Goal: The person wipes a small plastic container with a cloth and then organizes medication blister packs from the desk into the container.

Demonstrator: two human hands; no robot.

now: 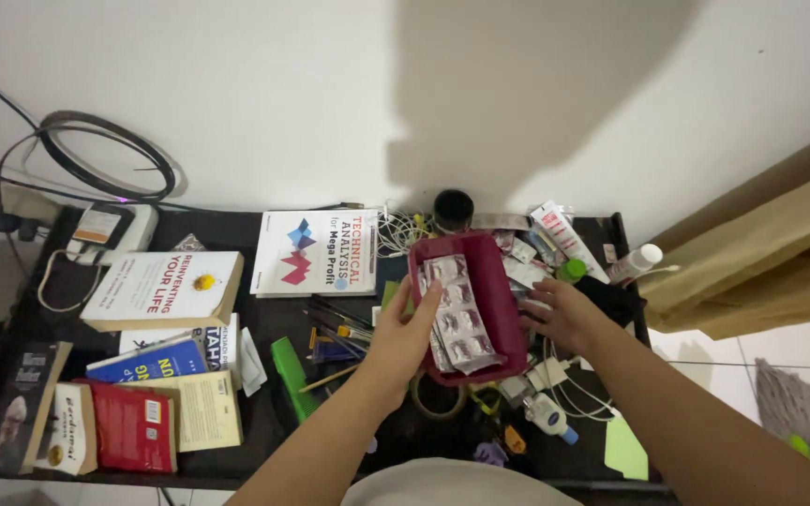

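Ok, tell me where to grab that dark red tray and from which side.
Grip the dark red tray by its bare right long rim, coming from the right. The left hand already covers the left edge, blister packs fill the inside, and the right hand sits beside that rim.

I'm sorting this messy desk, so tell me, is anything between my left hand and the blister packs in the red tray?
Nothing visible. The left hand already rests on the blister packs inside the red tray. The right hand is beside the tray's right wall, among loose clutter.
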